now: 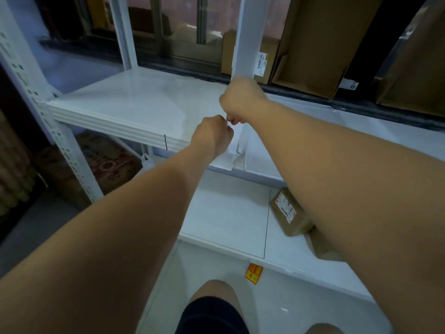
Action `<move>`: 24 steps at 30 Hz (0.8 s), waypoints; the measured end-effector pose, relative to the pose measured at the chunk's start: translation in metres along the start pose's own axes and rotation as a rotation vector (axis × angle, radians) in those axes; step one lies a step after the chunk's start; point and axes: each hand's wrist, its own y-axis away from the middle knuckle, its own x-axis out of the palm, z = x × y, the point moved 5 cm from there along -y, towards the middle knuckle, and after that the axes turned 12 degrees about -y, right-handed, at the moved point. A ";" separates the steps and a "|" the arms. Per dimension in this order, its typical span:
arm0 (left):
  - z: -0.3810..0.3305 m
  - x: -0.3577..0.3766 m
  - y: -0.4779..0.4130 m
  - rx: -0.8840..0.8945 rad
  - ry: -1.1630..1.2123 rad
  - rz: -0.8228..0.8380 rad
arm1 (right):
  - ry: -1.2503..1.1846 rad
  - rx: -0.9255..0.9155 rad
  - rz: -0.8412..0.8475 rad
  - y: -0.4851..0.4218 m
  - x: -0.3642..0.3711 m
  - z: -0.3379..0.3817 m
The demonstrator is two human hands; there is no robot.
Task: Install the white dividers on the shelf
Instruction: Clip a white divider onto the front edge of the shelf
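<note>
1. The white divider [245, 44] stands upright on the shelf [125, 102], seen almost edge-on. It runs from the top of the view down to the shelf's front lip, slightly right of centre.
2. The right hand [240, 100] is clamped on the divider's front edge, fingers curled round it and knuckles toward the camera.
3. The left hand [213, 138] sits just below, at 7 o'clock from the right hand, nearly touching it. It is curled into a fist against the same thin edge and seems to pinch it, though its fingertips are hidden.
4. The shelf board spreads out toward 9 o'clock from the divider, glossy and white. A short black mark [166, 142] crosses its front lip.
5. At far 9 o'clock, a perforated post [36, 97] carries the shelf's left end.
6. At 6 o'clock, a lower board [228, 213] holds a small brown parcel [289, 213] lying tilted, partly behind the right forearm.
7. An orange sticker [253, 273] hangs on that board's front edge.
8. At 2 o'clock, tall cardboard boxes [313, 44] lean along the window ledge.
9. At 8 o'clock, under the shelf, sits a printed carton [108, 162].
</note>
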 end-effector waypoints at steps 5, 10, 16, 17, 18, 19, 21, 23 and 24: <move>0.001 0.003 -0.005 -0.024 -0.016 0.038 | -0.004 0.027 0.042 -0.001 0.001 -0.001; 0.001 0.006 -0.005 -0.014 -0.043 0.020 | 0.007 0.008 -0.008 -0.009 0.003 -0.002; 0.003 0.009 0.000 -0.021 -0.017 0.001 | -0.013 0.007 -0.011 -0.011 0.008 -0.006; 0.003 0.007 0.001 -0.016 -0.004 -0.006 | -0.009 0.018 -0.009 -0.011 0.008 -0.007; 0.003 0.005 0.002 -0.020 0.001 -0.008 | -0.002 0.027 -0.005 -0.011 0.008 -0.007; 0.003 0.004 0.003 -0.027 -0.002 0.009 | 0.002 0.036 -0.004 -0.011 0.007 -0.007; 0.004 0.006 0.004 -0.025 -0.027 0.070 | 0.014 0.042 -0.011 -0.013 0.007 -0.008; 0.008 0.012 0.003 0.014 -0.069 0.138 | 0.010 0.046 -0.015 -0.013 0.007 -0.008; 0.011 0.015 0.003 0.026 -0.066 0.173 | 0.009 0.049 -0.009 -0.014 0.008 -0.009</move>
